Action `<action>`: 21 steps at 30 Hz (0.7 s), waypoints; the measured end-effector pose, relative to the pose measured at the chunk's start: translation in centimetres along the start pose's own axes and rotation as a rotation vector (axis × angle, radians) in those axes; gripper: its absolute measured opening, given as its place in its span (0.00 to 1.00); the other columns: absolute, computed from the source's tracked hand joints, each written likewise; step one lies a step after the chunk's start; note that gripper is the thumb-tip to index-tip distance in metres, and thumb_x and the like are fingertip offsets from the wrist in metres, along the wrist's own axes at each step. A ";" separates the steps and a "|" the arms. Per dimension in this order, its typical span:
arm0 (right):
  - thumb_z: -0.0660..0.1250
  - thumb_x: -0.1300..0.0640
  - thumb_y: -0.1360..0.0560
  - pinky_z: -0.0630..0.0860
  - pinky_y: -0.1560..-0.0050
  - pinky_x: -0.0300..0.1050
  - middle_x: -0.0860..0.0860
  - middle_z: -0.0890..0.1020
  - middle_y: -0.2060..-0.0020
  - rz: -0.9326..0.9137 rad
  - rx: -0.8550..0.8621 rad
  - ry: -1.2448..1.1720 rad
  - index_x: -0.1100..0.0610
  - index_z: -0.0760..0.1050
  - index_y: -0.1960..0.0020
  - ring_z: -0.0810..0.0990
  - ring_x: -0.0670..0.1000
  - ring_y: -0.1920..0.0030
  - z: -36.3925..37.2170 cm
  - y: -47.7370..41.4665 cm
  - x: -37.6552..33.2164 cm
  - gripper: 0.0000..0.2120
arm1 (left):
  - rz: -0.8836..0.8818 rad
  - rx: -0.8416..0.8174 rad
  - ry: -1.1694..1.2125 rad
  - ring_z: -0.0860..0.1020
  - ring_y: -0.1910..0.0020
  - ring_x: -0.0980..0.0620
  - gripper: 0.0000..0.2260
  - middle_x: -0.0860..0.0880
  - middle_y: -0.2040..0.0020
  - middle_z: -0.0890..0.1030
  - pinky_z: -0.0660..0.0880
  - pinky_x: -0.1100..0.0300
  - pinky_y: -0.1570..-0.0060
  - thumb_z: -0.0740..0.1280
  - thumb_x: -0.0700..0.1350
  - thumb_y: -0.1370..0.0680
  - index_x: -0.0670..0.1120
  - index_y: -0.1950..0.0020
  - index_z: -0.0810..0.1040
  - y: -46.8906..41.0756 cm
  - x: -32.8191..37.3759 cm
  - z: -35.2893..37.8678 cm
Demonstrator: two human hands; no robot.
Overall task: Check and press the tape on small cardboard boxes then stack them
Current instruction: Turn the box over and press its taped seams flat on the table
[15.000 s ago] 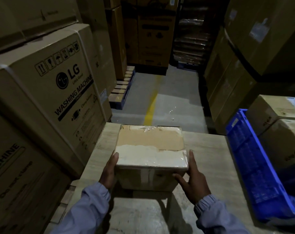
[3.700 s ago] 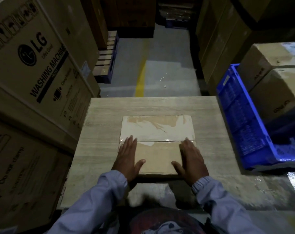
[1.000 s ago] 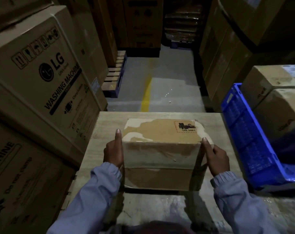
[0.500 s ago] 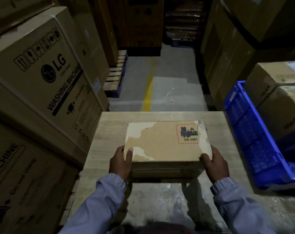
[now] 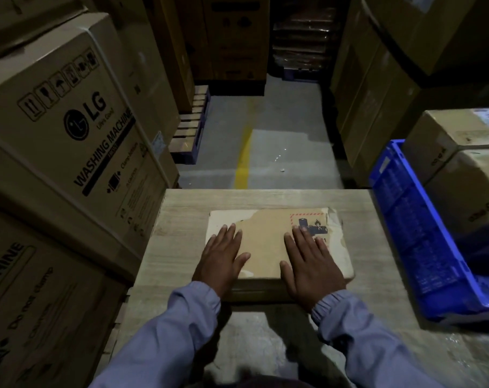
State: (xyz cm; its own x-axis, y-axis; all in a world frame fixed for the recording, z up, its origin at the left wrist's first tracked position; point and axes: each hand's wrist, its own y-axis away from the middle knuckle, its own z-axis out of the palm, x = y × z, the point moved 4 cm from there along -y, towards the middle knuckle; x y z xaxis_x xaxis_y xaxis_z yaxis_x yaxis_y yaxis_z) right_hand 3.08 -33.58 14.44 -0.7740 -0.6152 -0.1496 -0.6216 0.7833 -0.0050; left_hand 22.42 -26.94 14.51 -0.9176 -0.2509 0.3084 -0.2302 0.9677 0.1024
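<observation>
A small brown cardboard box (image 5: 265, 242) lies flat on the pale wooden table (image 5: 181, 208), its top partly covered with whitish tape and a red-bordered battery hazard label (image 5: 310, 222) at the far right corner. My left hand (image 5: 221, 259) lies flat, fingers straight, on the left part of the top. My right hand (image 5: 310, 264) presses flat on the right part, its fingertips over the label. Both sleeves are light blue.
Big washing-machine cartons (image 5: 69, 127) are stacked close along the table's left edge. A blue plastic crate (image 5: 414, 242) stands at the right, with brown boxes (image 5: 461, 152) in it. Beyond the table is a grey floor aisle with a yellow line (image 5: 243, 155) and a pallet (image 5: 190, 130).
Half a second ago both hands gripped the box by its near corners. The box now rests flat and both hands have moved onto its top, palms down.
</observation>
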 end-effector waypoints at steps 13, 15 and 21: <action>0.47 0.36 0.24 0.54 0.25 0.54 0.56 0.61 0.24 0.029 0.021 -0.007 0.57 0.58 0.23 0.59 0.56 0.24 -1.5 -2.3 4.2 0.36 | -0.077 0.057 0.124 0.49 0.21 0.49 0.28 0.47 0.20 0.52 0.47 0.57 0.25 0.58 0.55 0.18 0.46 0.21 0.56 -2.6 -3.0 -2.0; 0.43 0.35 0.24 0.46 0.23 0.52 0.53 0.55 0.22 0.038 0.008 0.015 0.55 0.52 0.21 0.51 0.52 0.22 -0.8 -2.1 4.6 0.37 | -0.063 0.079 0.171 0.48 0.21 0.50 0.28 0.46 0.20 0.52 0.47 0.58 0.25 0.58 0.54 0.18 0.45 0.21 0.56 -2.5 -3.0 -1.5; 0.52 0.37 0.22 0.48 0.23 0.51 0.51 0.56 0.22 0.053 0.038 -0.065 0.52 0.55 0.22 0.52 0.51 0.22 -1.1 -2.1 4.6 0.33 | -0.087 0.140 0.183 0.50 0.21 0.50 0.25 0.47 0.21 0.55 0.50 0.57 0.25 0.59 0.53 0.18 0.46 0.22 0.60 -2.6 -3.3 -0.9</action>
State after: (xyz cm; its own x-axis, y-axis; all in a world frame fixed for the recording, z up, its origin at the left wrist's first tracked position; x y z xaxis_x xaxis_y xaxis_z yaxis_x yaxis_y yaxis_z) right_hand 0.68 -38.20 14.80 -0.7955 -0.5667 -0.2146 -0.5741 0.8182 -0.0325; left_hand 26.39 -28.64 14.11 -0.8211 -0.3215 0.4716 -0.3606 0.9327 0.0080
